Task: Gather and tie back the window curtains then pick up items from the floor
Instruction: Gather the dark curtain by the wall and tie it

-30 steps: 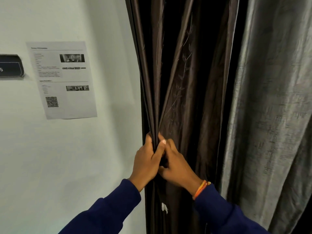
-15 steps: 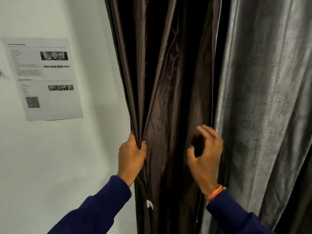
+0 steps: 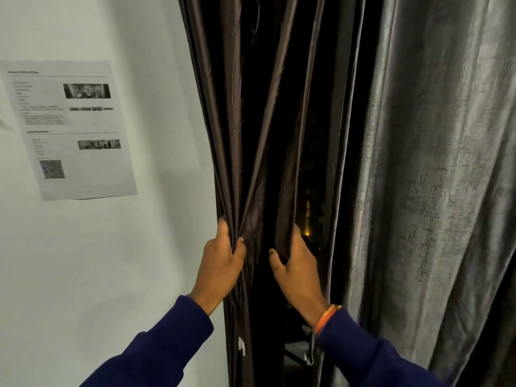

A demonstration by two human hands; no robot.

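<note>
In the head view the task was at its start: the brown curtain (image 3: pixel 245 135) was only partly gathered, no tie was seen, and the floor was out of view. The left hand (image 3: pixel 220 263) squeezed a bunch of folds beside the wall (image 3: pixel 97 261). The right hand (image 3: pixel 297 269) pinched another fold. The brown cloth looked smooth and shiny; the grey curtain (image 3: pixel 432 163) looked coarser, with slubs.

I am reaching both arms forward, my left hand (image 3: pixel 222 259) clenching in a fist, my right hand (image 3: pixel 297 265) curling its fingers closed.
</note>
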